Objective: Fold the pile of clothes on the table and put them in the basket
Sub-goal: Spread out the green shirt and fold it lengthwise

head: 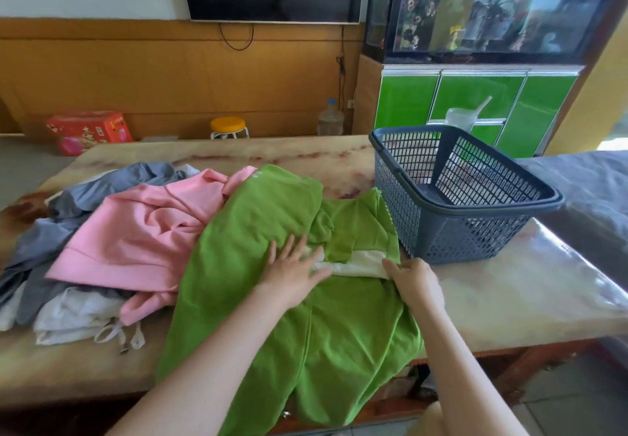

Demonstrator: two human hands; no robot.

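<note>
Garment of bright green cotton (272, 231), centre frame, lies spread on a pale marbled table (509, 282), left hand (295, 272) pressing it flat with straight fingers, right hand (416, 279) gripping its edge near a dark blue plastic basket (475, 231); its overhanging lower part may drag it off.

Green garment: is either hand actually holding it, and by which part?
The right hand grips the green garment at its edge, by the cream band; the left hand only presses flat on it.
</note>
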